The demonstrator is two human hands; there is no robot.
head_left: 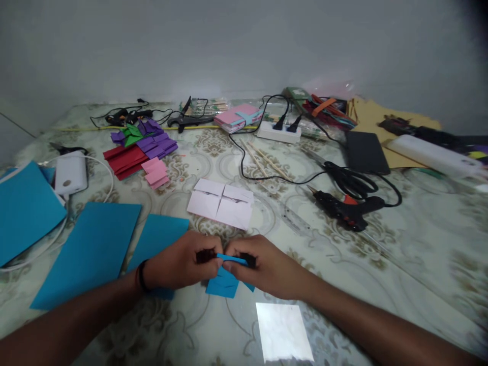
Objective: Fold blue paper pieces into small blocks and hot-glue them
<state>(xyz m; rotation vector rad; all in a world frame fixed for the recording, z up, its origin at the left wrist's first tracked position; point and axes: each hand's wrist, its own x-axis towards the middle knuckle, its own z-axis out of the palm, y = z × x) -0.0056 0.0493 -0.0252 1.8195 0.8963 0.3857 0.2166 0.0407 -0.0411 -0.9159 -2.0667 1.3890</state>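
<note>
Between my two hands, low in the middle of the view, is a small folded piece of blue paper [223,284]. My left hand [190,259] pinches its upper edge between thumb and fingers. Close beside it, my right hand [263,264] grips the same edge, thumb on top. The hands nearly touch, and they hide part of the folds. Just beyond them lies a folded white paper [221,203] with creases and slits. Nearer to me sits a bright white square [284,333]. Blue sheets [89,249] lie to the left, one partly under my left wrist.
A glue gun [345,208] and black scissors [343,175] rest on the right, with a black cord looping past. Folded red paper [127,160], purple paper [158,145] and pink paper [155,173] lie at the back left. A power strip [279,132] stands near the wall.
</note>
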